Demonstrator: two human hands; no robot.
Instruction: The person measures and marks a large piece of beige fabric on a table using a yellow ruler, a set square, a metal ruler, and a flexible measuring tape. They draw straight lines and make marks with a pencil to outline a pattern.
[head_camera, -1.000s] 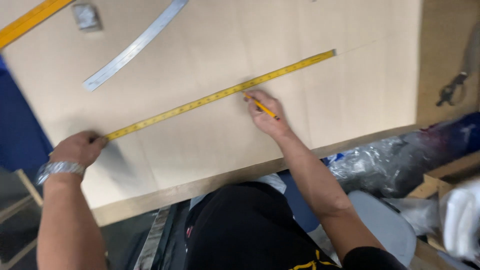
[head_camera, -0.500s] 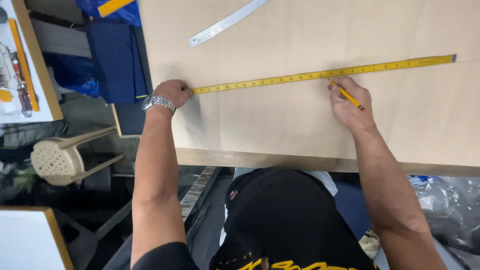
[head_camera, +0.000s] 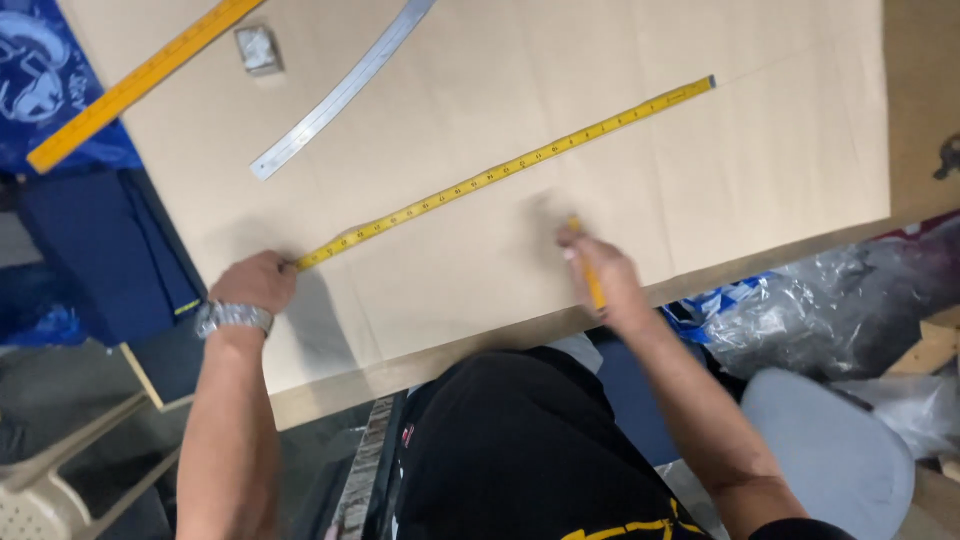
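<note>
On top of broad pale brown paperboard sheet (head_camera: 700, 170): long yellow tape measure (head_camera: 500, 175) stretched flat on a diagonal, from near left to far right. Left hand (head_camera: 255, 283), silver metal wristwatch (head_camera: 230, 317) on its wrist, curled into a loose fist, fingers folded down on the near end of the tape and pressing it to the sheet. Right hand (head_camera: 600, 270), blurred, closed around a slim yellow pencil (head_camera: 590, 275), lying on the sheet just short of its near edge, a little below the tape and apart from it; pencil tip hard to make out. Farther up the sheet: curved silvery metal ruler (head_camera: 340, 90), small grey block (head_camera: 258, 48) beside it, and straight yellow-orange wooden ruler (head_camera: 140, 85) overhanging the left edge above blue cloth (head_camera: 40, 60). Crumpled clear plastic wrap (head_camera: 800, 310) off the right edge.
</note>
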